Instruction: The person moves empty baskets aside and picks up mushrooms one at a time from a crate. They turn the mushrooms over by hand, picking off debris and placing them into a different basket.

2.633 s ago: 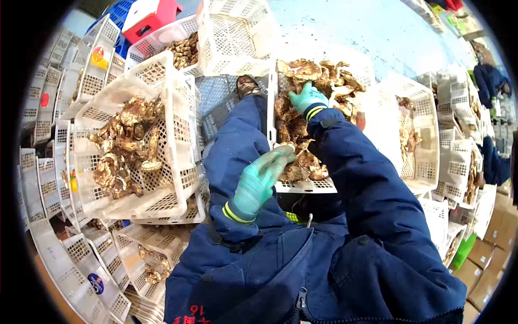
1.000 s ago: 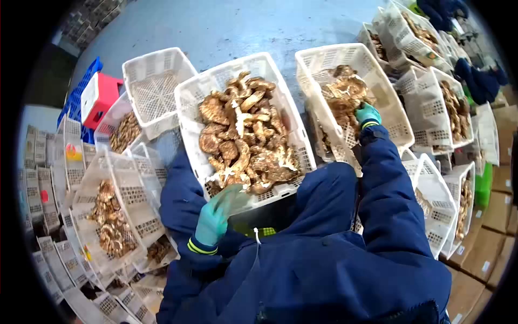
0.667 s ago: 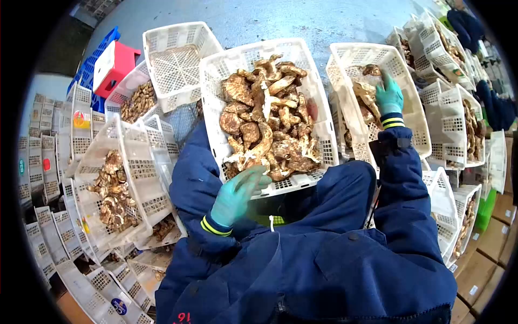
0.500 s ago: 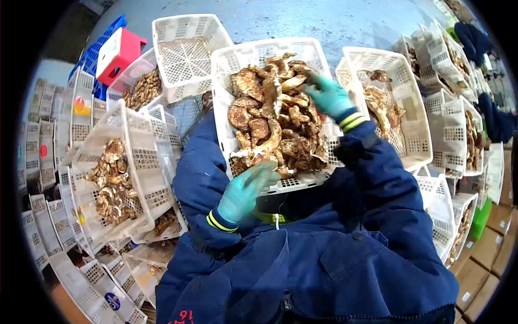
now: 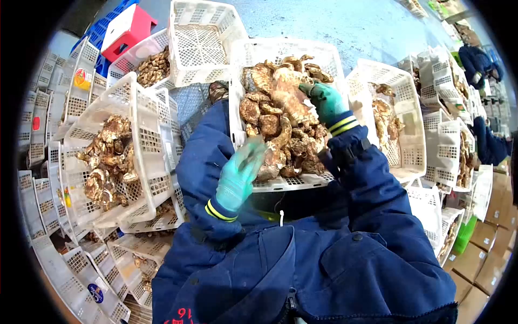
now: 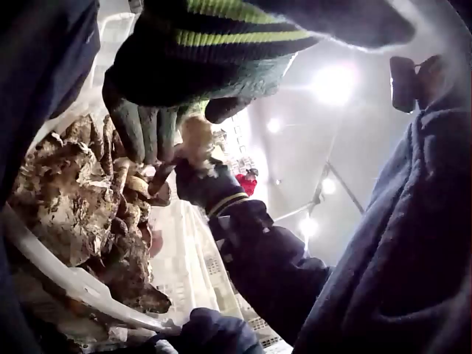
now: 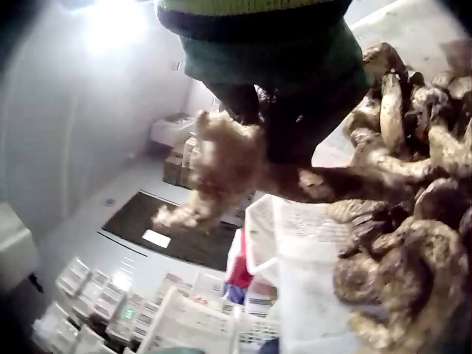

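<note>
My green-gloved right hand [image 5: 328,101] holds a large brown mushroom [image 5: 291,100] over the middle white crate [image 5: 332,53], which is heaped with mushrooms. In the right wrist view, the pale, ragged end of the held mushroom [image 7: 228,155] sticks out past the dark glove [image 7: 280,88]. My left hand [image 5: 240,175], in a matching glove, is at the crate's front left corner with its fingers extended over the rim. The left wrist view shows its fingers [image 6: 136,129] held together, close beside the heaped mushrooms [image 6: 66,199].
To the right stands a crate [image 5: 415,97] with a few mushrooms. A half-filled crate [image 5: 154,140] is on the left. Behind are a bare white crate [image 5: 208,46], a crate of small mushrooms [image 5: 154,67] and a red-and-white stool [image 5: 128,32]. Stacked crates and cardboard boxes [image 5: 475,248] line the sides.
My right hand has left the right-hand crate and come left over the middle one, where it now holds a large mushroom. My left hand stays by the front left corner. The view has shifted.
</note>
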Demonstrator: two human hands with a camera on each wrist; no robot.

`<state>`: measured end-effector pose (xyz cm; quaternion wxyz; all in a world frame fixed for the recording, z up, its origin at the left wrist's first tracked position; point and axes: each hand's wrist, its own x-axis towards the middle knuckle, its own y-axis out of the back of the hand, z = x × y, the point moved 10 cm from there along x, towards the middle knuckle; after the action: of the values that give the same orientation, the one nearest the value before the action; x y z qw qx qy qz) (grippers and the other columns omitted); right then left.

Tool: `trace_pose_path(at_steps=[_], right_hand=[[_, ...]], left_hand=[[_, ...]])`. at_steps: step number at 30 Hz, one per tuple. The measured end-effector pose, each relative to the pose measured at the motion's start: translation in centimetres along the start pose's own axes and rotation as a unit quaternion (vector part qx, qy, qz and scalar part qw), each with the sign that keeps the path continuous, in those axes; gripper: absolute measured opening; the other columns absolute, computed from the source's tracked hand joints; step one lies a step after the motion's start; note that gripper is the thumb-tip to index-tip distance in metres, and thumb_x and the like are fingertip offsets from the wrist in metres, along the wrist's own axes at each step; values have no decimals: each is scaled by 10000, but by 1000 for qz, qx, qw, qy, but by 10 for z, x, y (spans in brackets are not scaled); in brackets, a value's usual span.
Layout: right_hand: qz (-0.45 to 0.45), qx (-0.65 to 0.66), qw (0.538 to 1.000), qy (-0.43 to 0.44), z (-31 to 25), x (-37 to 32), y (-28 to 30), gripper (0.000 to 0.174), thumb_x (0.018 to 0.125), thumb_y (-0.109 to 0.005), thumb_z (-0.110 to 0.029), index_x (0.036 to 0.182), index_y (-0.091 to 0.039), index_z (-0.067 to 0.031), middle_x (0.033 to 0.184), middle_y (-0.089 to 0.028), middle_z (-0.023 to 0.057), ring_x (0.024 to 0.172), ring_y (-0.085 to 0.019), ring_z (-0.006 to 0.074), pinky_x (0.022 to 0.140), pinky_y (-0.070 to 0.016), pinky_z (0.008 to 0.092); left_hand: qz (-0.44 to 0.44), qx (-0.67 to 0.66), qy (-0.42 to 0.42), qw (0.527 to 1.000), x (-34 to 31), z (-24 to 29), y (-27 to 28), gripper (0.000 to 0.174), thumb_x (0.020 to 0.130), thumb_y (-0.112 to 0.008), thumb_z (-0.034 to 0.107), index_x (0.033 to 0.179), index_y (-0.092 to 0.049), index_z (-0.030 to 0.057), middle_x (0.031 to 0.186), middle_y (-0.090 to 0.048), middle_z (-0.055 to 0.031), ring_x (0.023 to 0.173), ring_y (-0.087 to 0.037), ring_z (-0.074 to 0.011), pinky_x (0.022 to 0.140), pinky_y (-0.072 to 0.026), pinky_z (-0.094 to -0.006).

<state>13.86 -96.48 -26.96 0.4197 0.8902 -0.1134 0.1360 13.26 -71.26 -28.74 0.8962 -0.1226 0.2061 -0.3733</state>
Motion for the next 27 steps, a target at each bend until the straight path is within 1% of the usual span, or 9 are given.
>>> trace_pose_path(at_steps=[3, 6, 9, 10, 12, 16, 20, 24, 27], right_hand=[[35, 249, 966, -59, -68, -18, 3, 436, 799, -673, -17, 1222, -573, 21, 1189, -628, 150, 1071, -620, 205, 886, -508, 316], [42, 402, 896, -186, -68, -37, -38, 378, 889, -610, -39, 1252, -530, 31, 1137, -645, 103, 1008, -637, 190, 871, -512, 298], [53, 22, 997, 55, -149, -30, -2, 437, 980, -465, -308, 1277, -523, 7, 1124, -633, 124, 1022, -630, 238, 857, -533, 377], [13, 455, 889, -48, -131, -32, -6, 449, 976, -473, -336, 1265, -533, 2, 1106, -635, 128, 1000, -636, 254, 841, -534, 383], [10, 596, 695, -402, -98, -52, -33, 509, 969, -469, -431, 1211, -569, 6, 1019, -655, 132, 914, -654, 262, 803, -537, 371], [6, 559, 736, -381, -70, -72, -19, 417, 986, -456, -336, 1176, -586, 12, 953, -672, 109, 855, -662, 204, 730, -542, 320], [-79, 237, 967, 53, -170, -63, -5, 313, 916, -500, -36, 1220, -575, -28, 1133, -629, 133, 964, -656, 200, 802, -542, 335], [-48, 579, 807, -106, -174, -63, -47, 355, 890, -535, -9, 1240, -593, -12, 1114, -640, 80, 918, -629, 158, 769, -517, 277], [-6, 284, 957, -64, -174, -62, -29, 305, 908, -552, -72, 1199, -644, -72, 1105, -664, 51, 883, -639, 180, 748, -505, 285]], left_hand=[[47, 48, -65, 996, 2, 13, -12, 654, 894, -621, 25, 1456, -288, 1, 1462, -364, -139, 1282, -445, -202, 962, -445, -254], [48, 152, -131, 979, -7, 28, -20, 500, 895, -637, 71, 1322, -405, -46, 1236, -533, -177, 901, -649, -187, 717, -534, -262], [25, -65, 22, 997, -19, 19, -23, 302, 910, -585, 144, 1116, -578, -77, 969, -680, -167, 704, -673, -222, 576, -523, -266], [11, -38, 6, 999, -23, 29, -26, 337, 930, -549, 194, 1130, -577, -75, 930, -674, -151, 666, -644, -196, 546, -494, -247], [-20, -21, 5, 1000, -31, 37, -28, 388, 957, -489, 277, 1123, -595, -58, 862, -664, -128, 610, -606, -160, 511, -467, -232], [-18, -9, 61, 998, -41, 31, -17, 460, 965, -446, 390, 1081, -645, -8, 750, -627, -74, 532, -523, -103, 471, -406, -215], [-73, -115, 111, 984, -44, 24, -32, 483, 964, -468, 397, 1058, -640, -45, 639, -552, -17, 467, -430, -84, 426, -301, -220], [-160, -164, 128, 965, -49, 14, -58, 445, 988, -447, 364, 1049, -616, -43, 617, -532, -28, 480, -415, -101, 439, -306, -238], [-130, 52, 51, 989, -43, 8, -49, 475, 1000, -397, 418, 1159, -561, 1, 802, -641, -69, 578, -560, -133, 505, -424, -236]])
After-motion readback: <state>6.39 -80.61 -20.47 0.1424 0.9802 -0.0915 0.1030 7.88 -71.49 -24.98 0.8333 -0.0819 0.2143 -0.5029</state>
